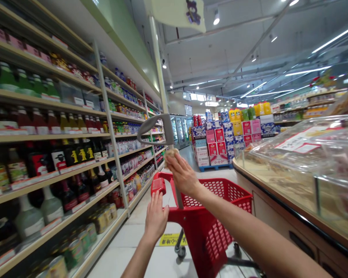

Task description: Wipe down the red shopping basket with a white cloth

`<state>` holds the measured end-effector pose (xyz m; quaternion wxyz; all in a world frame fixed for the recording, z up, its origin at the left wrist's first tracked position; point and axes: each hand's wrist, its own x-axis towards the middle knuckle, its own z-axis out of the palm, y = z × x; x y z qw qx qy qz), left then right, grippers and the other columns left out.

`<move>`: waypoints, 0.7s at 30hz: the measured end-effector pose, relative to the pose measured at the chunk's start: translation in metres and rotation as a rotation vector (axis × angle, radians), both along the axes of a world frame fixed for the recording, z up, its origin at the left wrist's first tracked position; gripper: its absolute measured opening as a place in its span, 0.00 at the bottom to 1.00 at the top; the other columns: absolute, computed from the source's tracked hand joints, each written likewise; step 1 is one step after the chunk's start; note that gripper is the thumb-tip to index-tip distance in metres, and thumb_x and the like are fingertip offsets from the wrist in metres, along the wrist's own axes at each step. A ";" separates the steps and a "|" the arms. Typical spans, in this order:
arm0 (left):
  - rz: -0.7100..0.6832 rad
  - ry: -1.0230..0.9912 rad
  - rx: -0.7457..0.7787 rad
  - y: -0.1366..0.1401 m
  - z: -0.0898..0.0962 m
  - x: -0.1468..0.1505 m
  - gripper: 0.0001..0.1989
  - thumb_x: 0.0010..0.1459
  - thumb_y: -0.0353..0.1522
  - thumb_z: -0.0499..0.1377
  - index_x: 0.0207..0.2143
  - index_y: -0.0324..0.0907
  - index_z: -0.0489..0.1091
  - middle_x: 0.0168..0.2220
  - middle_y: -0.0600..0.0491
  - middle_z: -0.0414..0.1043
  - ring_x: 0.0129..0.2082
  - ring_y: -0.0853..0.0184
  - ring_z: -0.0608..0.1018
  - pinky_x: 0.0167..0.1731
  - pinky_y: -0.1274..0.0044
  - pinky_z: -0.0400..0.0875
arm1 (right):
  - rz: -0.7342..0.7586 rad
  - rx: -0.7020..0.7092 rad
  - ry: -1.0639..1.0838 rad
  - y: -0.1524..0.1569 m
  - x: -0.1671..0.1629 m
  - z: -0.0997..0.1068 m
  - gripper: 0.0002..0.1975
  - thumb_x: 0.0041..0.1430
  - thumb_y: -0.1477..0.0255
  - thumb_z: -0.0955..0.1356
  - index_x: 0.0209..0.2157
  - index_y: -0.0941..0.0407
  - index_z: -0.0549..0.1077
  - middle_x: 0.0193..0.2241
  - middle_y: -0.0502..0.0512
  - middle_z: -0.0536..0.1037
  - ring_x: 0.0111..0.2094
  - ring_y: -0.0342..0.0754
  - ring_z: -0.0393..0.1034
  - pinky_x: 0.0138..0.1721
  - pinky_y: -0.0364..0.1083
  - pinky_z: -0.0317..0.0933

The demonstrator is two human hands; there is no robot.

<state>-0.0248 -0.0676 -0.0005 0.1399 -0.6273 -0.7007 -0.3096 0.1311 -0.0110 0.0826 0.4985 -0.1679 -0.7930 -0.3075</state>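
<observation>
My right hand (183,173) presses a crumpled beige cloth (171,157) against the metal pole of a red shopping cart, just under a grey looped handle (155,133). Lower and to the left, my left hand (156,217) rests its stretched fingertips on a red plastic block (158,185) at the cart's near corner. The red shopping cart (204,231) has a perforated basket and stands on grey legs with casters. Its pole (159,61) rises to a pale flag (178,13) with a bear picture.
Shelves of bottles (49,133) and cans line the left side. On the right, a display counter (278,185) holds clear plastic covers. Stacked boxes (217,143) on a blue pallet stand ahead. A yellow floor sticker (171,239) lies beneath the cart.
</observation>
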 end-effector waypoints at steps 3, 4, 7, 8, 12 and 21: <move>-0.058 -0.004 0.048 0.003 -0.005 -0.005 0.26 0.52 0.32 0.45 0.54 0.31 0.55 0.57 0.42 0.53 0.59 0.59 0.53 0.55 0.65 0.52 | 0.061 -0.002 -0.190 -0.010 0.009 -0.043 0.25 0.53 0.78 0.58 0.55 0.59 0.58 0.57 0.53 0.57 0.60 0.51 0.37 0.57 0.53 0.46; -0.071 -0.007 0.063 0.005 -0.006 -0.006 0.26 0.52 0.32 0.45 0.53 0.31 0.55 0.57 0.42 0.54 0.59 0.59 0.53 0.55 0.65 0.52 | 0.059 -0.020 -0.230 -0.011 0.011 -0.048 0.25 0.53 0.77 0.58 0.55 0.59 0.58 0.57 0.52 0.57 0.60 0.50 0.38 0.57 0.53 0.46; -0.082 -0.028 0.083 0.008 -0.009 -0.009 0.26 0.51 0.32 0.45 0.53 0.31 0.56 0.57 0.42 0.54 0.58 0.59 0.53 0.55 0.64 0.52 | 0.024 -0.054 -0.092 -0.011 0.003 -0.025 0.25 0.54 0.76 0.58 0.55 0.59 0.57 0.57 0.53 0.56 0.60 0.50 0.37 0.58 0.52 0.45; -0.080 -0.033 0.080 0.008 -0.009 -0.009 0.26 0.52 0.32 0.45 0.53 0.31 0.55 0.57 0.41 0.54 0.59 0.59 0.53 0.56 0.64 0.51 | 0.010 -0.063 0.000 -0.010 -0.001 -0.013 0.25 0.55 0.75 0.58 0.55 0.59 0.57 0.58 0.53 0.55 0.60 0.50 0.36 0.58 0.53 0.44; -0.086 -0.029 0.068 0.006 -0.007 -0.009 0.27 0.52 0.33 0.45 0.54 0.31 0.55 0.57 0.41 0.53 0.58 0.58 0.53 0.56 0.63 0.51 | 0.034 -0.089 0.112 -0.013 -0.008 -0.013 0.25 0.54 0.76 0.58 0.55 0.61 0.58 0.57 0.56 0.55 0.61 0.52 0.33 0.57 0.54 0.45; -0.077 -0.012 0.054 0.008 -0.008 -0.012 0.26 0.52 0.32 0.44 0.54 0.31 0.55 0.57 0.41 0.53 0.58 0.59 0.53 0.55 0.63 0.51 | 0.032 -0.105 0.105 -0.013 -0.011 -0.013 0.24 0.54 0.76 0.58 0.54 0.61 0.60 0.57 0.56 0.57 0.60 0.52 0.36 0.57 0.54 0.46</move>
